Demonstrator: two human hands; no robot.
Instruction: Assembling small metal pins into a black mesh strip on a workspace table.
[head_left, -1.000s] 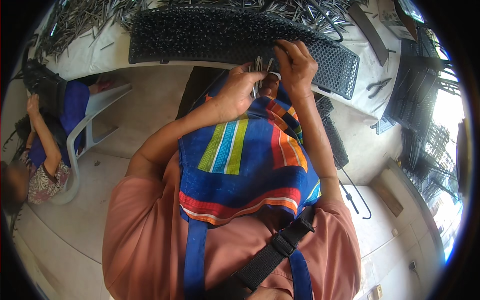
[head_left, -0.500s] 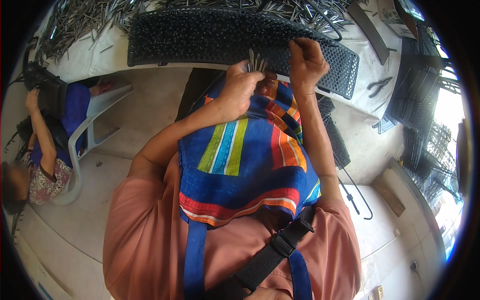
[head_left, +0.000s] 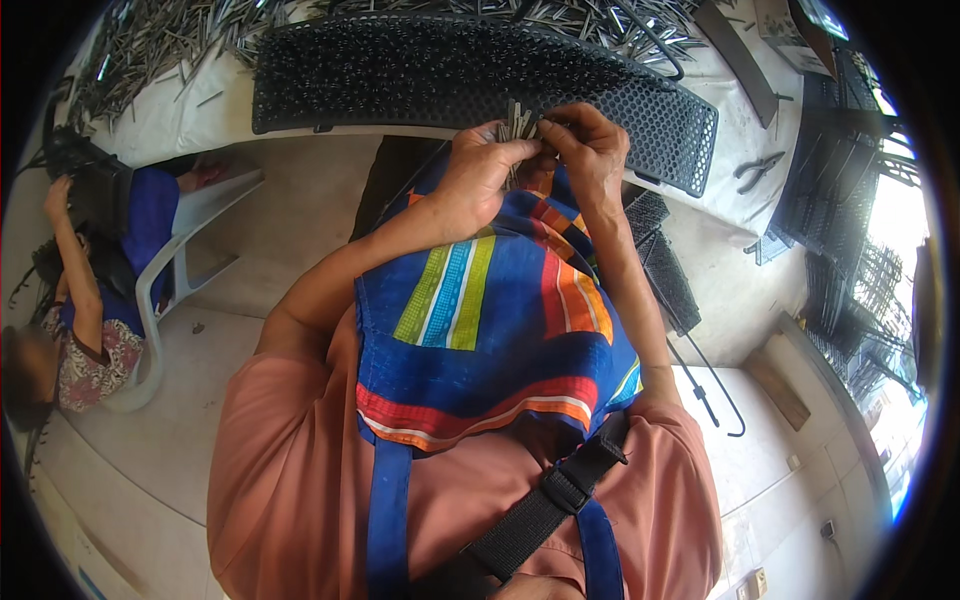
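Observation:
My left hand (head_left: 478, 170) is closed around a bunch of thin metal pins (head_left: 517, 125), their ends standing up past the thumb. Close against that bunch, my right hand (head_left: 592, 150) has thumb and forefinger pinched at the pins' upper ends; what sits between those fingertips is too small to make out. Just beyond both hands lies a long, dark perforated tray (head_left: 680, 130). Many dark upright pieces crowd its left and middle holes, while bare holes show along its right part.
Loose metal pins (head_left: 180, 50) are heaped across the white-covered table (head_left: 190, 120). Pliers (head_left: 758, 172) and a flat metal bar (head_left: 738, 65) lie to the right. Dark racks (head_left: 835, 180) stand beyond. At far left a person (head_left: 90, 310) sits in a plastic chair (head_left: 160, 290).
My right hand has come down and left from over the tray to the bunch of pins. The left hand stays nearly in place, still holding them.

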